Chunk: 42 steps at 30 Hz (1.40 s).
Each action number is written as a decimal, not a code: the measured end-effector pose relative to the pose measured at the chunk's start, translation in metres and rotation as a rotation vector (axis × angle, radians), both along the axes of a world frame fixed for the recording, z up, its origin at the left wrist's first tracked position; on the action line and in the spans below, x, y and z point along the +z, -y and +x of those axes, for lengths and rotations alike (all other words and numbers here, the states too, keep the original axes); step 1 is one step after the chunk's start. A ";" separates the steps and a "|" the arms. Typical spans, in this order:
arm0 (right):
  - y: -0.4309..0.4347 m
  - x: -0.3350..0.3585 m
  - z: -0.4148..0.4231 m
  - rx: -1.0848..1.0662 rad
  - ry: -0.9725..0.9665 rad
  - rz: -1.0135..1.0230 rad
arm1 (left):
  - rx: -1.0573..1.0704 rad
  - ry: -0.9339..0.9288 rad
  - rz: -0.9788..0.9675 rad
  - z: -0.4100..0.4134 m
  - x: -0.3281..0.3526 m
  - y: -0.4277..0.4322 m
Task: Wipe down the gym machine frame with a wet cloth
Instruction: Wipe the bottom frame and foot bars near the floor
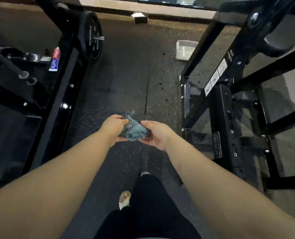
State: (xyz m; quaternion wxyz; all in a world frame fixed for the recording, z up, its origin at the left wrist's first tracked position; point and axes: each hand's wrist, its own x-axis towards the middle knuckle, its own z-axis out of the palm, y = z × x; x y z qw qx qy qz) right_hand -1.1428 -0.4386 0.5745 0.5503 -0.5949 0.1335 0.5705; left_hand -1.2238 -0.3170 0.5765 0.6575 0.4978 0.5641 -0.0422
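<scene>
One bunched blue cloth (134, 131) was held above the floor (126, 75) by two hands: the left hand (114, 127) gripped one side and the right hand (156, 135) curled its fingers around the other. One left machine frame (57, 118) and one right machine frame (202, 47) flanked them, and one white tub (185, 50) stood beside the right one.

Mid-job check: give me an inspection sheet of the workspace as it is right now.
Surface: speckled rubber floor, with dark spots near the frame.
Job's things: blue cloth, bunched and held above the floor; black frame on the right, not touched.
Clutter: white tub on the floor by the frame; tube by the left machine.
Grips: left hand and right hand both hold the cloth.
Cables: nothing seen.
Surroundings: plate loaded on the left machine; the person's feet are on the floor below the hands.
</scene>
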 end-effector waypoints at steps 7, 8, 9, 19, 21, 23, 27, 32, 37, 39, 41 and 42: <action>-0.065 -0.020 0.125 -0.204 -0.004 -0.121 | -0.161 0.032 -0.050 0.139 -0.017 -0.070; -0.077 -0.021 0.146 -0.208 0.011 -0.132 | -0.164 0.041 -0.053 0.160 -0.017 -0.081; -0.094 -0.021 0.170 -0.206 0.030 -0.142 | -0.165 0.053 -0.055 0.184 -0.019 -0.097; -0.252 -0.028 0.332 -0.174 0.089 -0.191 | -0.204 0.054 -0.092 0.351 -0.037 -0.256; -0.282 -0.037 0.363 -0.203 0.079 -0.181 | -0.235 0.037 -0.069 0.383 -0.046 -0.292; -0.318 -0.048 0.399 -0.271 0.070 -0.159 | -0.275 0.028 -0.057 0.425 -0.053 -0.334; -0.372 -0.066 0.457 -0.377 -0.002 -0.116 | -0.367 -0.029 -0.043 0.502 -0.066 -0.399; -0.396 -0.086 0.542 -0.519 -0.052 -0.092 | -0.517 -0.102 -0.015 0.616 -0.088 -0.433; -0.385 -0.134 0.663 -0.702 -0.086 -0.171 | -0.700 -0.127 0.000 0.763 -0.120 -0.417; -0.380 -0.156 0.711 -0.753 -0.097 -0.185 | -0.735 -0.103 -0.033 0.819 -0.141 -0.408; -0.376 -0.178 0.754 -0.808 -0.109 -0.215 | -0.810 -0.114 -0.024 0.867 -0.165 -0.402; -0.375 -0.185 0.768 -0.821 -0.106 -0.240 | -0.844 -0.119 -0.008 0.882 -0.172 -0.400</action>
